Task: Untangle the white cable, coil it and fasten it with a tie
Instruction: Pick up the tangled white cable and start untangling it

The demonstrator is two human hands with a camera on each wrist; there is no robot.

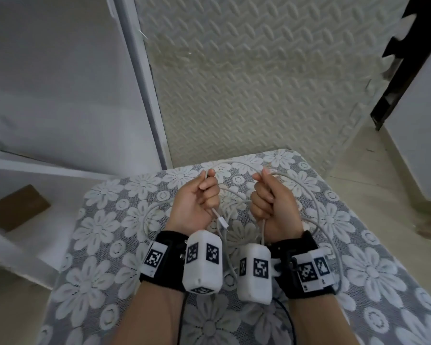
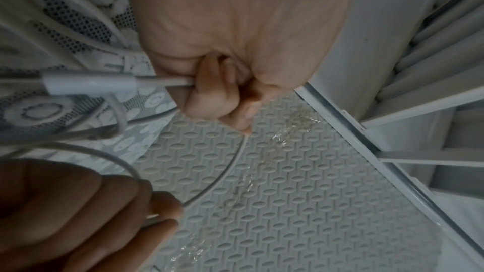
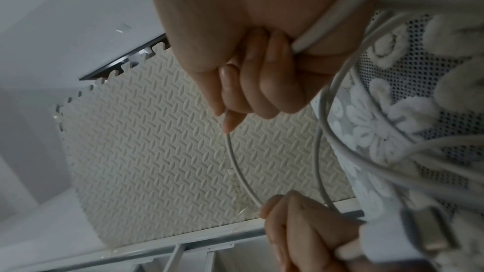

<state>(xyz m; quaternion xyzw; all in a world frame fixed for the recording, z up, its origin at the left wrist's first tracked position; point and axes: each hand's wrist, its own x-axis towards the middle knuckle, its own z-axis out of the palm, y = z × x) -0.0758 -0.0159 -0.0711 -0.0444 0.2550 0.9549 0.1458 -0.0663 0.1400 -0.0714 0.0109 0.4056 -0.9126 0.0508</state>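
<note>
Both hands are raised palm-up over the table. My left hand (image 1: pixel 201 195) grips the white cable (image 1: pixel 317 212) in a fist near one end, and its plug (image 1: pixel 224 223) hangs out below the palm. My right hand (image 1: pixel 268 195) grips another stretch of the same cable. A short arc of cable (image 2: pixel 230 171) runs from fist to fist beyond the fingertips. The remaining cable lies in loose loops on the cloth around and under my wrists. The left wrist view shows the left hand (image 2: pixel 222 94) with the plug (image 2: pixel 89 84); the right wrist view shows the right hand (image 3: pixel 251 82) and the arc (image 3: pixel 238 169).
The small table wears a grey cloth with white lace flowers (image 1: pixel 105 245). Beyond its far edge is a pale embossed foam floor mat (image 1: pixel 259 83). A white frame (image 1: pixel 139 83) stands at the left, with a brown block (image 1: pixel 18 207) below it.
</note>
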